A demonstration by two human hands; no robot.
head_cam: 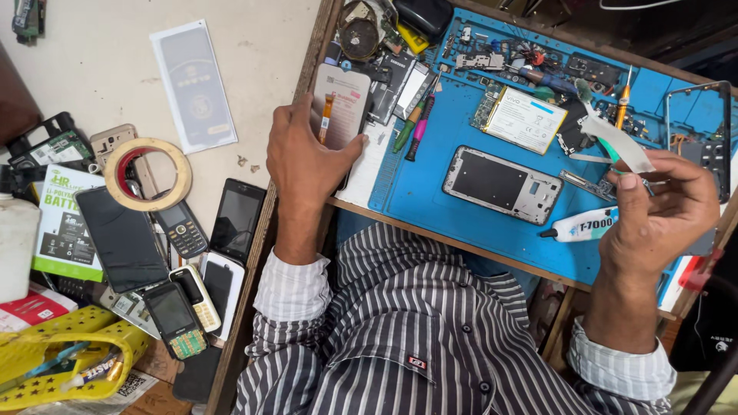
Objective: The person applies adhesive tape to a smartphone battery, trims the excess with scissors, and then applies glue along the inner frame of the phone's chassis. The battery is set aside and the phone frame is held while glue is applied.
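Observation:
My left hand (304, 157) rests on the left edge of the work surface, fingers curled on a phone screen panel in a pale sleeve (340, 104) with an orange flex strip. My right hand (661, 211) is raised at the right, pinching a thin metal tool and a white strip of film (619, 142). Between my hands, on the blue repair mat (430, 165), lies an open phone frame (501, 184). A white tube of glue (580, 225) lies just left of my right hand. A phone battery (525, 119) sits further back.
Screwdrivers (415, 127), small circuit boards and parts crowd the mat's far side. A second phone frame (703, 131) stands at the right. On the pale table at left lie a tape roll (147, 174), several old phones (184, 253), a screen protector pack (192, 84) and a yellow basket (69, 361).

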